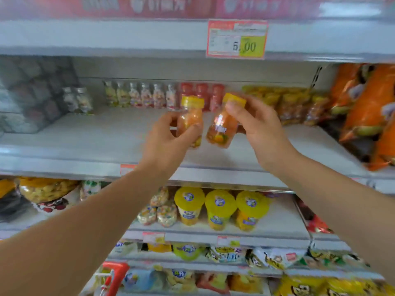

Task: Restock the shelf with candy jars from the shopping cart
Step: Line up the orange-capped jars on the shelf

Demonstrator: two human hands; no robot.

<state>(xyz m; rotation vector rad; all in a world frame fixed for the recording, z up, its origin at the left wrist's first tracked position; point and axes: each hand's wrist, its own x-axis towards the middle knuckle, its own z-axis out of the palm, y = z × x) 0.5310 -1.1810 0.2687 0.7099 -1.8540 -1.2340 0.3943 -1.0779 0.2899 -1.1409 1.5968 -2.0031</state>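
Note:
My left hand (166, 142) grips an orange candy jar with a yellow lid (191, 116), held upright above the middle shelf (89, 144). My right hand (258, 129) holds a second orange jar with a yellow lid (222, 129), tilted, its fingers curled over the cap. Both jars hang in the air in front of the shelf, close side by side. At the back of that shelf stands a row of small candy jars (141, 95), and beside them red-lidded jars (202, 92). The red handle of the shopping cart (115, 274) shows at the bottom.
Orange snack bags (367, 107) fill the shelf's right end and yellow-orange packets (292, 103) sit beside them. A dark box (32, 92) stands at the left. A 5.00 price tag (237, 39) hangs above. Yellow-lidded cups (220, 208) stand on the shelf below.

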